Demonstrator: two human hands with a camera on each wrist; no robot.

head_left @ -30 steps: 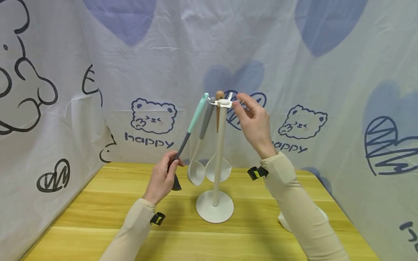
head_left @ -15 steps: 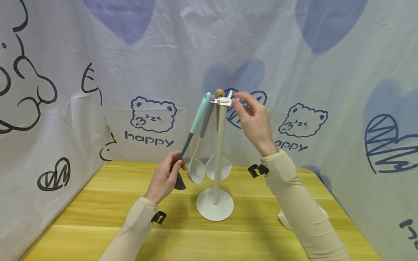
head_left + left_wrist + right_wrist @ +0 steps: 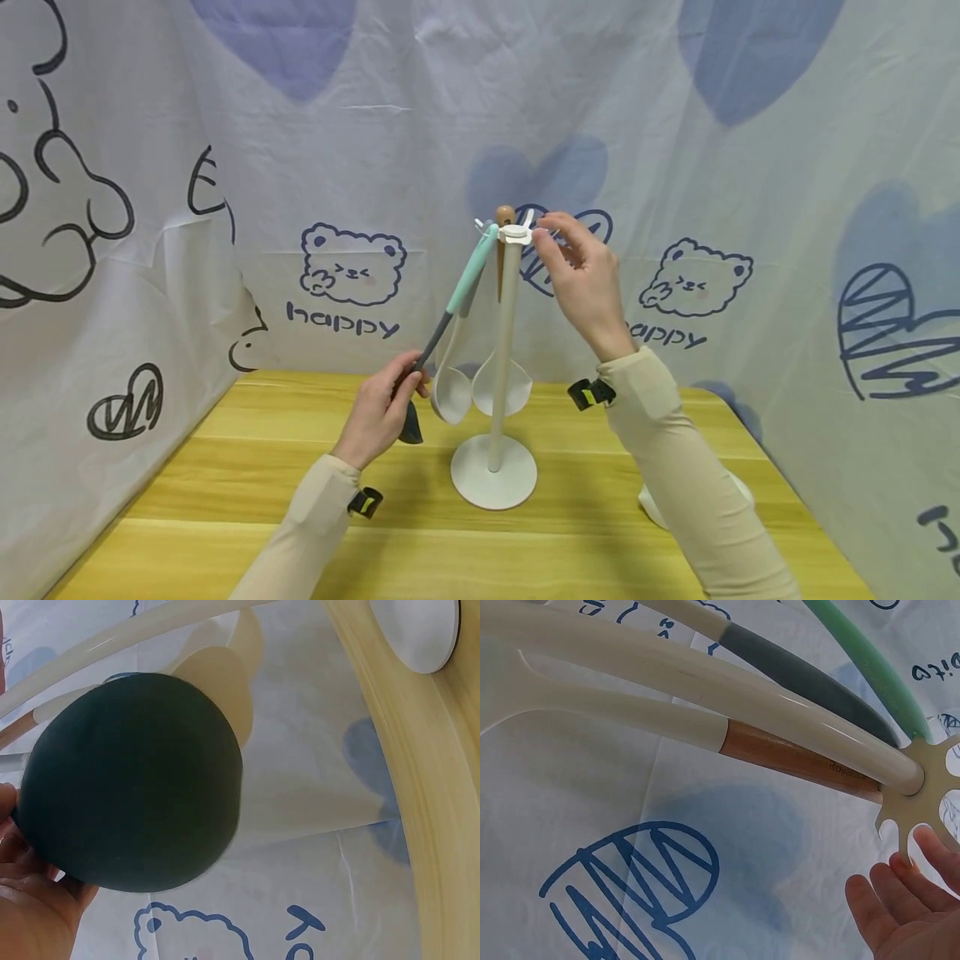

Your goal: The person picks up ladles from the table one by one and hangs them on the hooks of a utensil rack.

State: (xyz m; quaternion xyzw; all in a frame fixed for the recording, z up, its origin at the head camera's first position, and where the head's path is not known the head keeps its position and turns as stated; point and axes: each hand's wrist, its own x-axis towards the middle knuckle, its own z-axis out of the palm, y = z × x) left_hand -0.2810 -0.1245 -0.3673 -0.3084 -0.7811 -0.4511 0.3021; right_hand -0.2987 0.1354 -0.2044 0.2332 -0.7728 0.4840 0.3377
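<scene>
My left hand (image 3: 378, 408) grips a ladle (image 3: 468, 275) low on its dark shaft; the ladle has a mint handle and a dark bowl. That round bowl (image 3: 135, 784) fills much of the left wrist view. The handle leans up to the right, its tip at the hooked top of a white utensil stand (image 3: 506, 350); whether its hole is on a hook cannot be told. With thumb and fingers my right hand (image 3: 588, 279) pinches a prong of the stand's top. A grey-handled ladle (image 3: 452, 393) and a wooden-handled utensil (image 3: 802, 759) hang from the stand.
The stand's round base (image 3: 493, 492) rests on the wooden table (image 3: 225, 500). A white object (image 3: 656, 507) lies at the right, mostly hidden behind my right forearm. A printed cloth (image 3: 450, 125) hangs behind and at both sides.
The ladle's mint handle tip has moved right and slightly down, now in front of the grey handle's top, close to the stand's centre. My right hand has stayed on the prong.
</scene>
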